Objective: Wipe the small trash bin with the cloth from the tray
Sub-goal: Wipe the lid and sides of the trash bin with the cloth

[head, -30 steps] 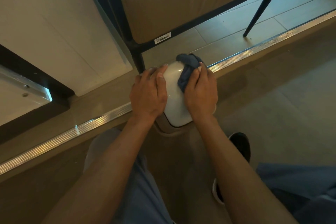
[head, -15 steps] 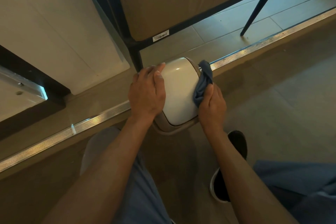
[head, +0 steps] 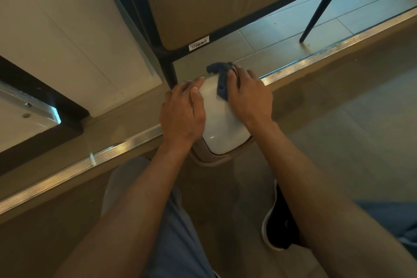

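Note:
The small trash bin (head: 222,133) stands on the floor between my knees, with a white domed lid and a beige rim. My left hand (head: 183,113) lies over the lid's left side, fingers curved round its edge, steadying it. My right hand (head: 249,97) presses a dark blue cloth (head: 220,77) onto the far right part of the lid. The cloth bunches out past my fingertips at the bin's far edge. The bin's body below the lid is hidden.
A metal floor strip (head: 79,169) runs diagonally behind the bin. A black-framed chair or bench (head: 203,2) stands just beyond, its leg (head: 168,70) close to the bin's far left. A white panel (head: 74,36) is at left. My shoe (head: 277,228) sits at lower right.
My right hand has slid the cloth from the lid's right side up and back onto its far top. The left hand stays in place on the lid.

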Motion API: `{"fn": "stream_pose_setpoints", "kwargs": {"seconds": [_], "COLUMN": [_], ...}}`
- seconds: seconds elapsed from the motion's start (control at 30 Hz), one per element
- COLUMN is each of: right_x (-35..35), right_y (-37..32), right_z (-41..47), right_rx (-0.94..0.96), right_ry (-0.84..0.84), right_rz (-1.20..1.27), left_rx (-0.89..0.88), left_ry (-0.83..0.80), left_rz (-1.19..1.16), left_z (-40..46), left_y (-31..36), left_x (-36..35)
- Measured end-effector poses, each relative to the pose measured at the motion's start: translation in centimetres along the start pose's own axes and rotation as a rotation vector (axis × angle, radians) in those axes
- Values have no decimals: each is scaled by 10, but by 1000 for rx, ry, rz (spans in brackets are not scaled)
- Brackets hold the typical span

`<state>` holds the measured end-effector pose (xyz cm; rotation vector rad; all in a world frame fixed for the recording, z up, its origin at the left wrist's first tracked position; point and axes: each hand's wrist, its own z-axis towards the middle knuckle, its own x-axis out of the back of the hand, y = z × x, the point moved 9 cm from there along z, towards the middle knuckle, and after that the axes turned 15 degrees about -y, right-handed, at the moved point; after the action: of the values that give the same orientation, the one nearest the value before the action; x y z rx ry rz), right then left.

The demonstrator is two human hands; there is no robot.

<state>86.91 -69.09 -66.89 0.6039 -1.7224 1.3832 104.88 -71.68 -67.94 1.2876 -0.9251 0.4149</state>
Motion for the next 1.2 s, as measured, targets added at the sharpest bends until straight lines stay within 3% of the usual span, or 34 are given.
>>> {"fn": "stream_pose_setpoints", "kwargs": {"seconds": [0.2, 0.5, 0.63, 0.8, 0.9, 1.0, 1.1, 1.2], "right_x": [-18, -28, -28, -12, -12, -15, -16, -17], "right_y": [40, -43, -40, -8, -4, -16, -7, 30], "right_z": [-49, -23, -20, 25, 46, 24, -23, -53], "right_rx": [-166, 29, 103, -36, -113, 21, 159, 8], "right_ry": [154, 57, 66, -119, -223, -115, 66, 153], "right_rz": [199, -223, -275, -84, -102, -196, -120, 113], "left_rx": [-2, -27, -29, -6, 9, -1, -4, -6], "left_ry": [15, 29, 23, 19, 23, 30, 40, 43], "left_rz": [-9, -78, -99, -93, -96, -82, -71, -61], "left_z": [-1, 0, 1, -2, -3, -4, -3, -3], "left_y": [1, -1, -4, -6, -6, -5, -5, -6], "left_x": [0, 0, -1, -1, 1, 1, 1, 0]}}
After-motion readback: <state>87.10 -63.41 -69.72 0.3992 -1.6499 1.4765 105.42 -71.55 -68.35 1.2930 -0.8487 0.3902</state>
